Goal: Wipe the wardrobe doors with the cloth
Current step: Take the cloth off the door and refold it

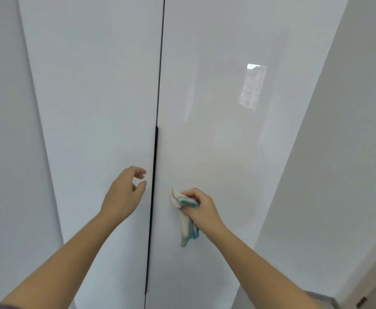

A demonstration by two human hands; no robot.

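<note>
My right hand (201, 208) grips the bunched white-and-teal cloth (185, 221), fingers curled round it, against the right wardrobe door (227, 130), just right of the black handle strip (154, 175). The cloth's tail hangs below my fist. My left hand (123, 194) is before the left wardrobe door (93, 108), fingers loosely curled, thumb apart, holding nothing.

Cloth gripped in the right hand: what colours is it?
The bunched fabric cloth is off-white with light blue edging, best seen in the head view.
</note>
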